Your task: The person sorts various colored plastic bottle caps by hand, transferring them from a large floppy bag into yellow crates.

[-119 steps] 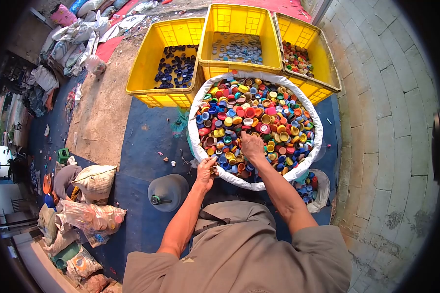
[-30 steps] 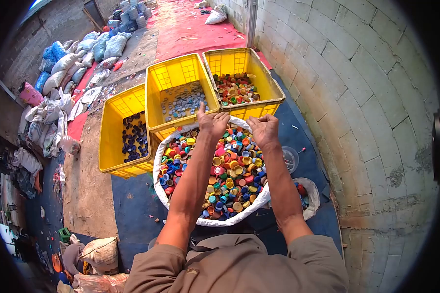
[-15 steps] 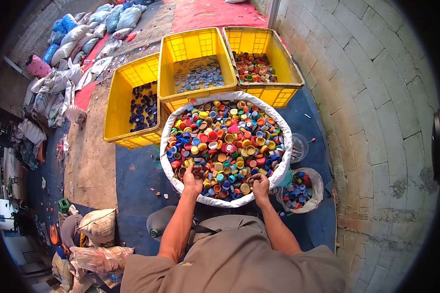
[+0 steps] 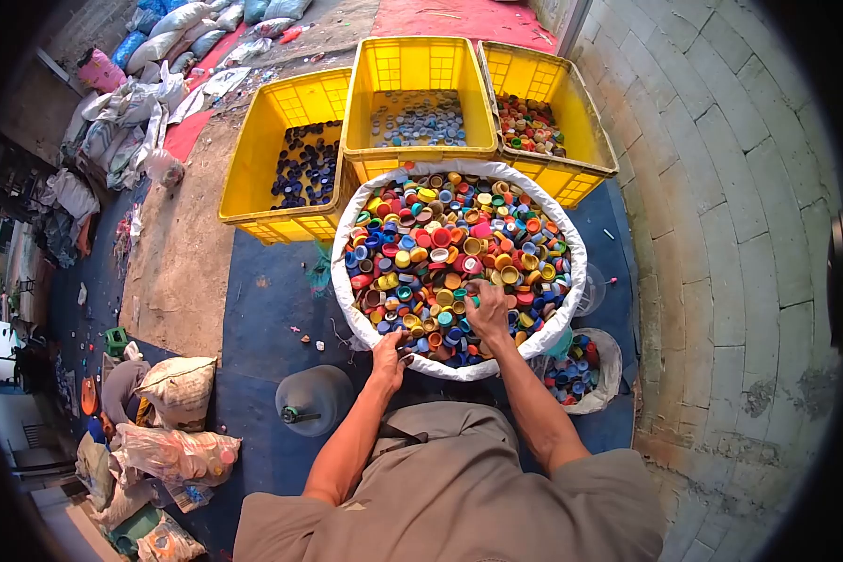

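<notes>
A big round container (image 4: 578, 245) with a white cloth rim is full of plastic bottle caps (image 4: 440, 239) in many colours. My right hand (image 4: 490, 314) reaches over the caps right of the middle, fingers pinched down at a green bottle cap (image 4: 475, 301). At the container's near left rim is my left hand (image 4: 389, 358), its fingers curled inward with something dark by the fingertips; I cannot tell what it is.
Behind the container stand three yellow crates: a left one (image 4: 244, 159) with dark blue caps, a middle one (image 4: 361, 66) with pale caps and a right one (image 4: 590, 131) with red and orange caps. A white sack (image 4: 611, 370) of caps, a plastic jug (image 4: 315, 401) and a block wall (image 4: 721, 262) flank me.
My right hand has moved from the near right edge inward over the caps. My left hand has drawn back to the near rim. The view has shifted, showing more of the jug.
</notes>
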A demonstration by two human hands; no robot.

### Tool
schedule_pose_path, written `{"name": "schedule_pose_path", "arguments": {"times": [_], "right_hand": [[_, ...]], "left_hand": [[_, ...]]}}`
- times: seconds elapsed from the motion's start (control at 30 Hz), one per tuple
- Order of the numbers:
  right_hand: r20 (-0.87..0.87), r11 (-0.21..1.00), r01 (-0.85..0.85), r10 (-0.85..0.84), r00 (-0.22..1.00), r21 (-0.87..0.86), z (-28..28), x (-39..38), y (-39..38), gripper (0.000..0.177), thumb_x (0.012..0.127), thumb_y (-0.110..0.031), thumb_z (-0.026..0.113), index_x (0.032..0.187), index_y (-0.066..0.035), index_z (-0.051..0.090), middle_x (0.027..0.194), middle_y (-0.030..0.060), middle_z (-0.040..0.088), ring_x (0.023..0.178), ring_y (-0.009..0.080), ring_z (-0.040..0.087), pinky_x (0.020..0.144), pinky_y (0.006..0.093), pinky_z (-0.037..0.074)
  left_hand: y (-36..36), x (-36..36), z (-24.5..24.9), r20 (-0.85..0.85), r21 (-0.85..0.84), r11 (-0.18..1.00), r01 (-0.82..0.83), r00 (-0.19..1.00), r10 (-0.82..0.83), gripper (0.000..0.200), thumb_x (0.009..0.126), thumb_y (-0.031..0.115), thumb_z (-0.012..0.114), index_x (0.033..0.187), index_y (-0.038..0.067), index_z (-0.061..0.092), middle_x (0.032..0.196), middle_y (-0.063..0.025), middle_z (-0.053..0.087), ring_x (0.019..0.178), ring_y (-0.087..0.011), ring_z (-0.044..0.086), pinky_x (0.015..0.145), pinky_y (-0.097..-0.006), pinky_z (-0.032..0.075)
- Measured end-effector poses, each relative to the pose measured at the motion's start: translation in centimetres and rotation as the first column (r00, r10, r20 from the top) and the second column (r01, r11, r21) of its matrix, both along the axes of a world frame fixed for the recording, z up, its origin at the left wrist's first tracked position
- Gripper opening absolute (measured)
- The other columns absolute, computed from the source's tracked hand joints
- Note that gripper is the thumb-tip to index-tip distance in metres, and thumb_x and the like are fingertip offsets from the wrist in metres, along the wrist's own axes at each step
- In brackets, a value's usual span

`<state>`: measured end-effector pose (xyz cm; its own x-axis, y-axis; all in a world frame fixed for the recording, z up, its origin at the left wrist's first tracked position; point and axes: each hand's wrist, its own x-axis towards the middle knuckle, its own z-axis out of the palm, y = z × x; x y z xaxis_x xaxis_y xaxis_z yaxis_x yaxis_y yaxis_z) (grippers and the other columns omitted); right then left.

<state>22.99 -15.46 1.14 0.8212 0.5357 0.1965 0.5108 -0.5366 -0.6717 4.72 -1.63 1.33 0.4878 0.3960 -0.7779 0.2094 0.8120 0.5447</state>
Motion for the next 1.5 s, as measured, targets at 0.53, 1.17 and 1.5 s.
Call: {"name": "schedule_pose_path", "arguments": {"times": [0.53, 1.17, 1.5], "right_hand": [[0.115, 0.909, -0.147, 0.207, 0.972, -0.390, -0.9, 6.1, 5.1, 0.074, 0.071, -0.014, 0.074, 0.136, -0.005, 0.039, 0.110, 0.0110, 0.064, 0.112, 0.0320, 0.047, 0.094, 0.0460, 0.031], [-0.842, 0.460, 0.735, 0.457, 0.286, 0.499, 0.4, -0.6, -2.7, 0.029, 0.078, -0.015, 0.054, 0.105, -0.005, 0.057, 0.092, 0.0062, 0.059, 0.083, 0.0194, 0.060, 0.076, 0.0343, 0.049], [-0.843, 0.419, 0.808, 0.512, 0.167, 0.414, 1.1, -6.5, -7.4, 0.022, 0.080, -0.017, 0.055, 0.098, -0.005, 0.055, 0.092, 0.0092, 0.060, 0.087, 0.0235, 0.060, 0.075, 0.0373, 0.049]], "left_hand": [[0.6, -2.9, -1.6, -0.032, -0.015, 0.999, -0.035, 0.999, 0.035, 0.018, 0.092, 0.028, 0.059, 0.093, 0.010, 0.060, 0.086, -0.0004, 0.062, 0.067, -0.0097, 0.053, 0.063, -0.0283, 0.045], [1.7, 5.3, -2.9, -0.158, 0.775, 0.573, 0.268, 0.959, -0.236, 0.025, 0.079, 0.016, 0.072, 0.098, 0.002, 0.062, 0.089, -0.0102, 0.067, 0.079, -0.0197, 0.064, 0.071, -0.0311, 0.050], [4.7, 14.3, -1.4, -0.438, 0.871, -0.374, 0.318, 0.847, -0.302, 0.034, 0.074, 0.007, 0.066, 0.107, 0.008, 0.059, 0.084, -0.0126, 0.064, 0.087, -0.0304, 0.055, 0.077, -0.0413, 0.043]]}}
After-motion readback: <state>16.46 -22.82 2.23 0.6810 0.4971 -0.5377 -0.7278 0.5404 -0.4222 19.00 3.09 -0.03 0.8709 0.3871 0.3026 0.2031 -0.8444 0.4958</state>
